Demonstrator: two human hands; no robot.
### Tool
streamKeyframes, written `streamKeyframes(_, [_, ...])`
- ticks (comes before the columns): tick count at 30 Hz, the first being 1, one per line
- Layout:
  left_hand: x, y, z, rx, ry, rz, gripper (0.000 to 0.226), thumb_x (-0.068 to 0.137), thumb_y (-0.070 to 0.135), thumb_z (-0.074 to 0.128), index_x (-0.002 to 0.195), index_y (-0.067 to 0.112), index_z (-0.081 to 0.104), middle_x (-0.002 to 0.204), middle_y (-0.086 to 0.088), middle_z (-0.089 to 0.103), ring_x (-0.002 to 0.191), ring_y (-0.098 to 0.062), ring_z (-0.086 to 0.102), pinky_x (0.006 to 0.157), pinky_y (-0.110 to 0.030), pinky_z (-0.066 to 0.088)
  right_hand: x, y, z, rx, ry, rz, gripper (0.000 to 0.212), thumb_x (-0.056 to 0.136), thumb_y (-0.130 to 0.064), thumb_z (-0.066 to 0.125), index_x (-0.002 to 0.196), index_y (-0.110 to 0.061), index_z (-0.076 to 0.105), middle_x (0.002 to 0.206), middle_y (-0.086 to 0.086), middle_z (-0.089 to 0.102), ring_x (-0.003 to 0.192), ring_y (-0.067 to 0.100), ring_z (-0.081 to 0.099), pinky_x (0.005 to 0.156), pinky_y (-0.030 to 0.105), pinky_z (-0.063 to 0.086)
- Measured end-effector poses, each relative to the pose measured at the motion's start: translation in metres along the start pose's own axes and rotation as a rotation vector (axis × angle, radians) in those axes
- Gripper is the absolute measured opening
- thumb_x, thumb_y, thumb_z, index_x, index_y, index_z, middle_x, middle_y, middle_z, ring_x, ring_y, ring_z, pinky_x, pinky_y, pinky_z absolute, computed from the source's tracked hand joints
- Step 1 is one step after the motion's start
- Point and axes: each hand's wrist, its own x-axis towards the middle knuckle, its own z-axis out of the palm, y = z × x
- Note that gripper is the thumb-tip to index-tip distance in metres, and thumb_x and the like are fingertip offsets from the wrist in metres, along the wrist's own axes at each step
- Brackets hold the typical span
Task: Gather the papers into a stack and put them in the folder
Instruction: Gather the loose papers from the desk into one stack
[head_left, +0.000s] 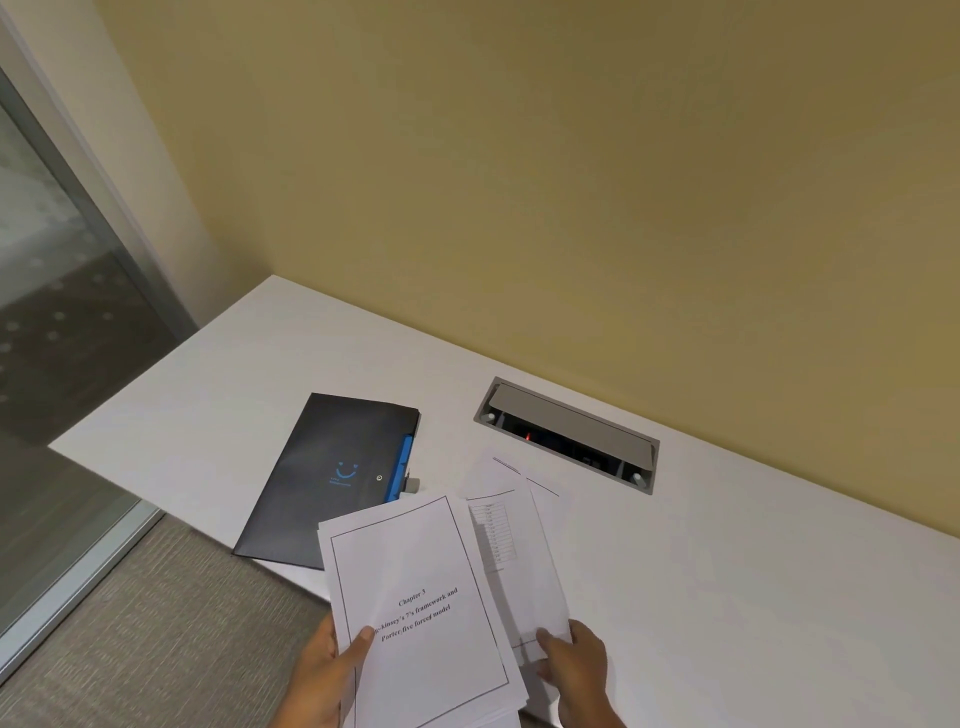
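My left hand (324, 670) grips a stack of white papers (415, 608) by its lower left edge; the top sheet bears a framed "Chapter 3" title. My right hand (576, 670) pinches the near end of another sheet (530, 566) that lies partly under the stack on the white table (727, 597). One more sheet (498, 473) rests flat farther back. The dark folder (332, 478), with a blue smiley print and a blue tab at its right side, lies shut to the left of the papers, its near corner over the table's front edge.
A grey cable hatch (569, 435) is sunk into the table behind the papers, lid tilted up. A yellow wall rises behind the table. Carpet (156, 623) and a glass partition (52, 312) lie to the left.
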Motion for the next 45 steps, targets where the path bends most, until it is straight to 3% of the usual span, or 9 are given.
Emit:
streamKeyframes(11, [0.003,-0.003,0.002,0.126,0.001,-0.003,0.045,0.094,0.002,0.072,0.137,0.01,0.061,0.118,-0.013,0.079,0.11,-0.037,0.073,0.105,-0.059,0.052,-0.046,-0.003,-0.044,0.268,-0.141,-0.051,0.009,0.097,0.001,0.069,0.103,0.002,0.076,0.083,0.033,0.074,0.081,0.061,0.072,0.054,0.031,0.064])
streamKeyframes(18, [-0.007,-0.002,0.015,0.138,-0.04,-0.008,0.035,0.096,0.003,0.069,0.128,0.015,0.065,0.117,-0.012,0.079,0.109,-0.034,0.074,0.103,-0.055,0.054,-0.083,0.004,-0.044,0.414,-0.29,-0.045,0.019,0.1,0.009,0.057,0.107,0.016,0.074,0.06,0.028,0.063,0.047,0.029,0.062,0.047,0.03,0.052])
streamKeyframes(23, [-0.01,-0.003,0.026,0.099,-0.122,-0.053,0.031,0.098,0.002,0.066,0.126,0.014,0.065,0.122,-0.016,0.077,0.112,-0.035,0.073,0.104,-0.053,0.054,-0.09,-0.001,-0.027,0.296,-0.258,-0.126,0.023,0.092,0.028,0.049,0.089,0.029,0.072,0.055,0.01,0.075,0.058,0.004,0.075,0.064,0.006,0.055])
streamKeyframes(26, [-0.015,-0.003,0.034,0.031,-0.151,-0.079,0.027,0.1,-0.007,0.058,0.121,0.008,0.064,0.113,-0.017,0.077,0.105,-0.034,0.072,0.082,-0.038,0.065,-0.095,0.012,-0.024,0.321,-0.188,-0.197,0.031,0.091,0.024,0.051,0.081,0.016,0.079,0.072,0.027,0.078,0.066,0.045,0.071,0.069,0.048,0.059])
streamKeyframes(30, [-0.016,-0.004,0.038,0.077,-0.166,-0.064,0.028,0.097,-0.009,0.06,0.115,0.013,0.067,0.109,-0.011,0.08,0.094,-0.021,0.076,0.07,-0.026,0.064,-0.117,0.001,0.005,0.215,0.122,-0.203,0.053,0.081,0.028,0.045,0.042,0.002,0.068,0.061,0.037,0.069,0.047,0.034,0.057,0.06,0.057,0.046])
streamKeyframes(33, [-0.015,-0.007,0.038,0.121,-0.157,-0.077,0.029,0.096,-0.008,0.063,0.117,0.013,0.065,0.117,-0.014,0.076,0.1,-0.021,0.072,0.091,-0.037,0.058,-0.107,0.007,-0.001,0.296,-0.092,-0.266,0.041,0.085,0.019,0.068,0.069,-0.014,0.085,0.071,-0.007,0.082,0.06,-0.002,0.072,0.065,0.008,0.055])
streamKeyframes(37, [-0.009,-0.01,0.037,0.164,-0.145,-0.083,0.033,0.094,-0.006,0.068,0.113,0.02,0.065,0.119,-0.011,0.076,0.112,-0.029,0.069,0.111,-0.049,0.047,-0.087,0.019,-0.008,0.2,-0.331,-0.088,0.047,0.084,0.032,0.058,0.071,-0.005,0.084,0.1,0.032,0.078,0.084,0.037,0.079,0.07,0.038,0.062])
streamKeyframes(40, [-0.001,-0.013,0.037,0.17,-0.129,-0.106,0.037,0.092,-0.009,0.069,0.12,0.015,0.064,0.121,-0.015,0.075,0.119,-0.036,0.067,0.113,-0.053,0.045,-0.088,0.017,0.002,0.061,-0.128,-0.222,0.028,0.083,0.02,0.063,0.086,0.002,0.084,0.084,0.01,0.083,0.077,0.031,0.079,0.076,0.047,0.06])
streamKeyframes(45, [0.002,-0.009,0.04,0.122,-0.059,-0.096,0.044,0.09,-0.011,0.07,0.127,0.01,0.06,0.119,-0.018,0.073,0.112,-0.037,0.068,0.111,-0.053,0.047,-0.094,-0.024,-0.025,0.008,-0.377,-0.166,0.026,0.092,-0.008,0.075,0.103,-0.029,0.086,0.084,0.005,0.082,0.066,0.009,0.07,0.064,0.017,0.052])
